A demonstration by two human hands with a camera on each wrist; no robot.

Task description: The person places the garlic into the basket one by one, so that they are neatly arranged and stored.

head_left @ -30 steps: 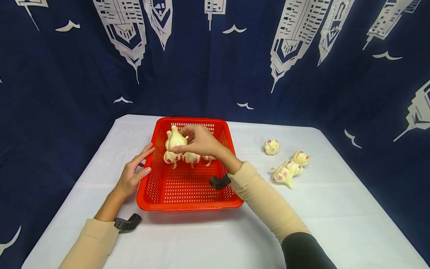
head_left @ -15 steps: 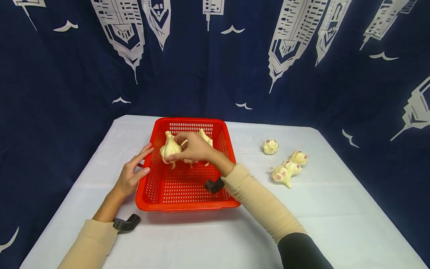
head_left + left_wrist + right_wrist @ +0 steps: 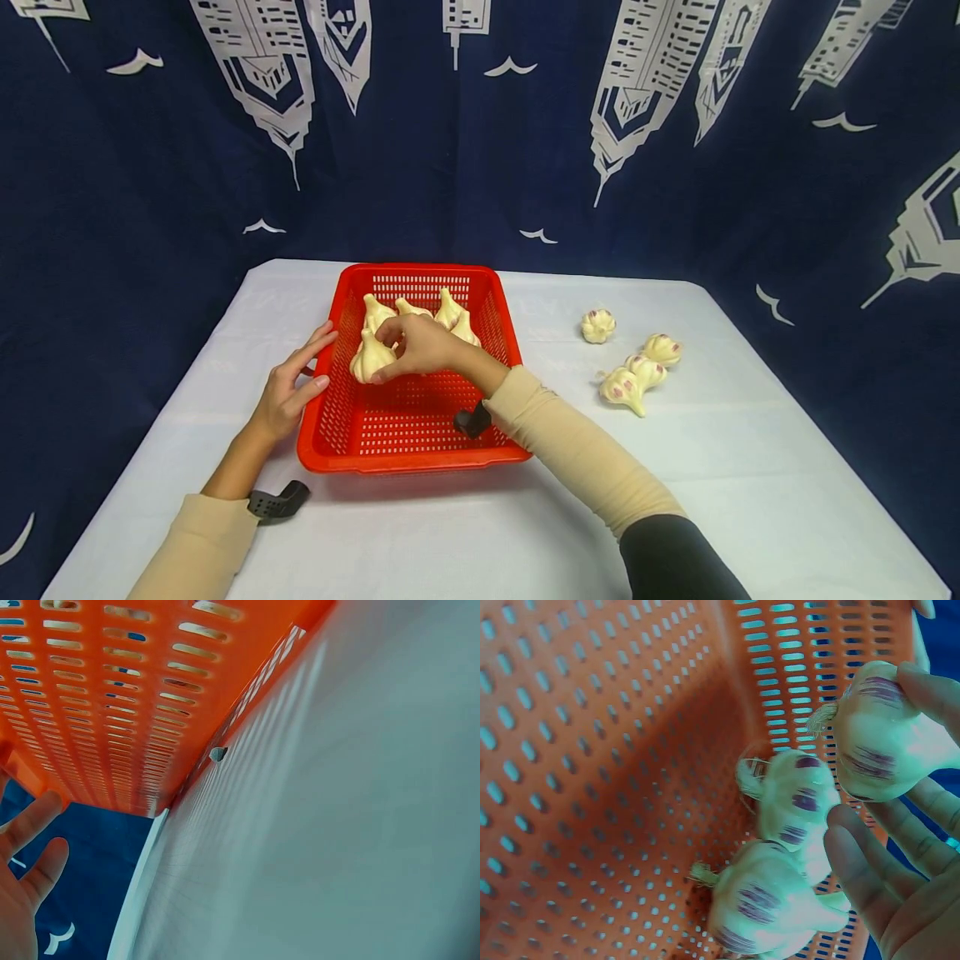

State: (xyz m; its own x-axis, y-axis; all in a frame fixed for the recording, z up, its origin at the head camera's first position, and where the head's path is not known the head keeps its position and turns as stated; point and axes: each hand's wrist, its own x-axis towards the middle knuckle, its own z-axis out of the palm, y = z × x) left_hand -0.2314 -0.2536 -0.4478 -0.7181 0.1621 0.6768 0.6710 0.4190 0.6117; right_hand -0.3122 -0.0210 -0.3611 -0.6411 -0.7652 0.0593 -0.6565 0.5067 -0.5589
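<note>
Right hand (image 3: 418,344) inside the red basket (image 3: 412,465), working nearest the left wall; forearm in beige sleeve (image 3: 588,450) crosses over the right rim. Perforated floor shows between the hand and the front wall. Back rim lies near the far edge of the white table (image 3: 420,542); navy cloth (image 3: 450,167) hangs beyond. White tabletop runs along the basket's front and right sides, three-bulb cluster (image 3: 640,377) and single bulb (image 3: 598,326) resting to the right, well apart from the rim.

Right hand grasps one garlic bulb (image 3: 372,360), thumb on one side and fingers on the other, neck pointing up in the head view. Wrist view puts root tuft and purple streaks outward, neighbouring bulbs (image 3: 795,802) just beside the fingers. Whether its base meets the basket floor, cannot tell. Back bulbs (image 3: 448,310) sit behind it, necks up. Left hand (image 3: 283,402) released, fingers extended, tips at the basket's left rim.

Against a second ago: held bulb lower and nearer the front, then raised over the back row. Left hand at the same rim; cluster and single bulb unmoved.
</note>
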